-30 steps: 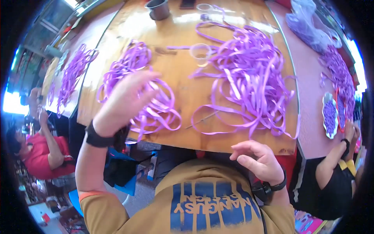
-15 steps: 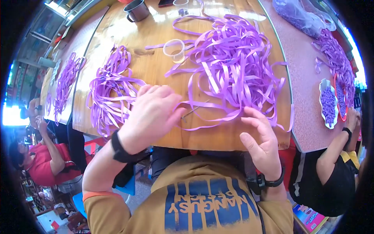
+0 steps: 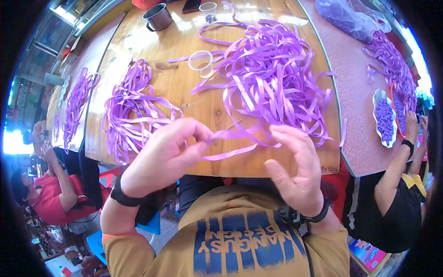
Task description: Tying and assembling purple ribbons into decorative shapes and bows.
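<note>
Between finger and thumb of my left hand (image 3: 166,154), the end of a shiny purple ribbon (image 3: 230,135) is pinched just above the table's near edge. The ribbon runs right toward a big tangled pile of purple ribbons (image 3: 277,78). My right hand (image 3: 297,173) is open, thumb and fingers spread, with its fingertips close to the ribbon at the pile's near side; whether they touch it I cannot tell. A thin needle-like stick (image 3: 235,123) lies on the wood between the hands. Beyond my left hand is a smaller bunch of purple ribbons (image 3: 121,102).
A clear plastic ring or cup (image 3: 200,61) sits beside the big pile. Farther back stand a dark metal mug (image 3: 157,18) and a small clear cup (image 3: 208,7). At right, a white dish of purple beads (image 3: 384,117) lies near a co-worker's arm (image 3: 394,168). Another person in red (image 3: 55,194) sits at left.
My left hand has come nearer to me, and its fingers have closed on the ribbon end, lifting it. My right hand has shifted slightly left.
</note>
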`<state>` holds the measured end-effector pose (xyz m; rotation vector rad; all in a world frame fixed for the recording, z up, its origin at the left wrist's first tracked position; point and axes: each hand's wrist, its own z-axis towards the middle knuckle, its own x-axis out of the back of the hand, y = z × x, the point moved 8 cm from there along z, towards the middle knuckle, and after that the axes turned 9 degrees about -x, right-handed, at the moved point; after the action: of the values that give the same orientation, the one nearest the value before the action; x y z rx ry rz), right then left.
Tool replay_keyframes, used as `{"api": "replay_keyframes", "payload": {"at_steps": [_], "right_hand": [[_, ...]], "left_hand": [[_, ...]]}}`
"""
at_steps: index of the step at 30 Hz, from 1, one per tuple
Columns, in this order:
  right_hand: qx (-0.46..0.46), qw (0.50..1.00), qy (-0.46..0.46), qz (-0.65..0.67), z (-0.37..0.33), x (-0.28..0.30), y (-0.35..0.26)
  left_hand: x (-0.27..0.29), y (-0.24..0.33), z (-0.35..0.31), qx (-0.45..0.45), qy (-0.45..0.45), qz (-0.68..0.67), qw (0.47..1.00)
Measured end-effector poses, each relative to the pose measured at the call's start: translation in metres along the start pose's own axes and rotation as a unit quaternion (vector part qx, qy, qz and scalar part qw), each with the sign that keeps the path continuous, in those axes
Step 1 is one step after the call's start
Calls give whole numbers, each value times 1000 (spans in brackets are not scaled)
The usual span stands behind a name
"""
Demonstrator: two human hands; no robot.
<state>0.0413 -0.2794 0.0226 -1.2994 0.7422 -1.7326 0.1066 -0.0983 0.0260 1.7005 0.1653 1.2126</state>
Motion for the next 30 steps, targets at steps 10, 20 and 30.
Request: {"api": "replay_keyframes", "payload": {"at_steps": [10,20,30], "right_hand": [[-36,986,-137,83,29,-32,-12],[85,925,-349,120,-18,-141,-34],[4,938,-327,112,-9,-143,-34]], "left_hand": [[30,20,-52,-131,94,-559,813],[55,9,-81,-161,193,-710,657],[66,7,-84,-179,242,-766,569]]}}
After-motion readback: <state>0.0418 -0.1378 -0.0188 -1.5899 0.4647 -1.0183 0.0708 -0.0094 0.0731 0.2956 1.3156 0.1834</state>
